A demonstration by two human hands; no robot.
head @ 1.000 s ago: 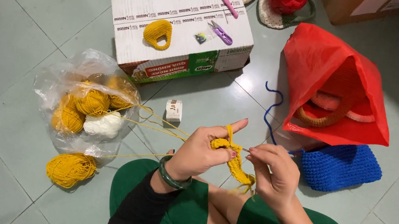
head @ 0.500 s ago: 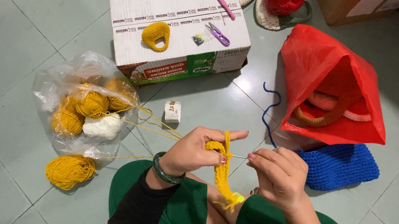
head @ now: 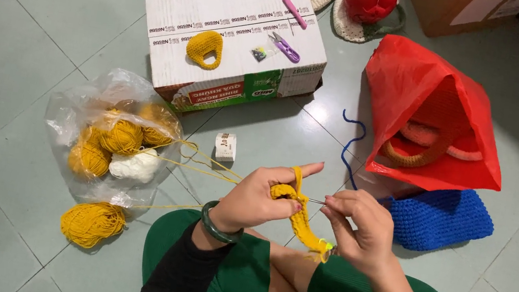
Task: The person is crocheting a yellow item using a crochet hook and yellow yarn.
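My left hand (head: 258, 198), with a dark green bangle on the wrist, pinches a strip of yellow crochet work (head: 300, 219) that hangs down between both hands; yellow yarn runs over its raised forefinger. My right hand (head: 357, 227) grips a thin metal crochet hook (head: 316, 201) whose tip points into the top of the yellow piece. Yellow yarn strands (head: 204, 164) lead left from the work to a clear plastic bag of yarn balls (head: 114, 137). I sit cross-legged in green trousers on a tiled floor.
A white cardboard box (head: 240, 4) ahead carries a small yellow crochet piece (head: 205, 48), purple snips (head: 285, 47) and a pink hook (head: 290, 6). A loose yellow yarn ball (head: 92, 224) lies at the left, a red bag (head: 434, 118) and blue crochet piece (head: 442, 217) at the right. A small white box (head: 225, 147) stands nearby.
The yellow strip has swung down and hangs longer between my hands. My right hand has drawn slightly lower and closer to my lap; my left hand keeps its hold.
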